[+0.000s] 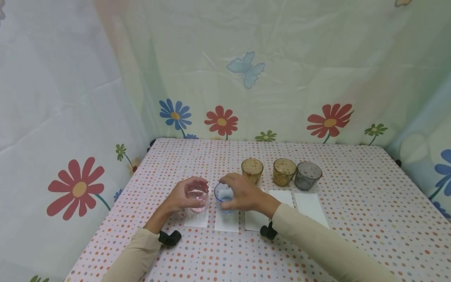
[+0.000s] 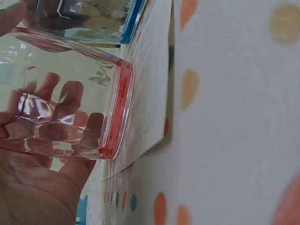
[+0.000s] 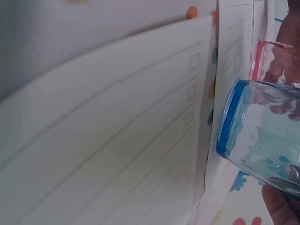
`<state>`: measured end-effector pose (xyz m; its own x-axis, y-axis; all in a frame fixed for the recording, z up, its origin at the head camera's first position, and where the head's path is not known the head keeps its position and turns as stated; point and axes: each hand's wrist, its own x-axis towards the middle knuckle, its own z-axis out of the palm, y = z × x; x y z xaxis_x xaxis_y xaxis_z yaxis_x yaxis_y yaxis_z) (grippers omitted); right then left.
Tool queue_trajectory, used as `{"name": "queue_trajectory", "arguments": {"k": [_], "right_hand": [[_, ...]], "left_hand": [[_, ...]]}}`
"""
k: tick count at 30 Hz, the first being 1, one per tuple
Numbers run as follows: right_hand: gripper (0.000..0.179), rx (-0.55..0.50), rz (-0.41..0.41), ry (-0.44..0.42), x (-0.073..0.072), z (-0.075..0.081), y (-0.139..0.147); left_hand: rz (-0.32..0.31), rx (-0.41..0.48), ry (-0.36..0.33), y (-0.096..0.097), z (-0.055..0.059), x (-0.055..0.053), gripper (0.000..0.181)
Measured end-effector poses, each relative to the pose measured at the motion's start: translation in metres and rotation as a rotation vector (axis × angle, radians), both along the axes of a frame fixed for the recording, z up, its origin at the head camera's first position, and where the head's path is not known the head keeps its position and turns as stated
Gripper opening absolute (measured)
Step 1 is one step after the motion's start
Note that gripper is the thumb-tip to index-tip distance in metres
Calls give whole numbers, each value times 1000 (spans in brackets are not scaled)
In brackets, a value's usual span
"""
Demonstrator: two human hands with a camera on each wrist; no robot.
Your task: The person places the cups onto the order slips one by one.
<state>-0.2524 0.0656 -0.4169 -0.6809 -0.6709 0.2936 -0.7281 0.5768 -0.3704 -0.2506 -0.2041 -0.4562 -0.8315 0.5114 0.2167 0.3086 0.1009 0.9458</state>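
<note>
My left hand [image 1: 180, 196] is curled around a clear pink glass [image 1: 199, 210], thumb on the near side and fingers on the far side. In the left wrist view the pink glass [image 2: 117, 110] has a thick reddish base, low over a lined white sheet [image 2: 149, 93]. Just to its right, my right hand [image 1: 244, 193] holds a clear blue glass [image 1: 222, 191] between thumb and fingers. The right wrist view shows the blue glass [image 3: 255, 131] with its blue base at another lined sheet. Both glasses are upright, side by side.
Two amber cups, one left [image 1: 252, 167] and one in the middle [image 1: 284, 170], stand behind with a grey cup [image 1: 307, 177] to their right. More white sheets, including one at the right [image 1: 312, 209], lie in the row on the dotted tablecloth [image 1: 366, 219].
</note>
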Motion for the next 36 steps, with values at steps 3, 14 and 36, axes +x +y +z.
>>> {"name": "queue_trajectory", "arguments": {"k": [3, 14, 36], "right_hand": [[65, -4, 7, -5, -1, -2, 2], [85, 91, 38, -166, -4, 10, 12], [68, -15, -174, 99, -31, 34, 53]], "left_hand": [[-1, 3, 2, 0, 0, 0, 66], [18, -47, 43, 0, 1, 1, 63], [98, -309, 193, 15, 21, -6, 68]]}}
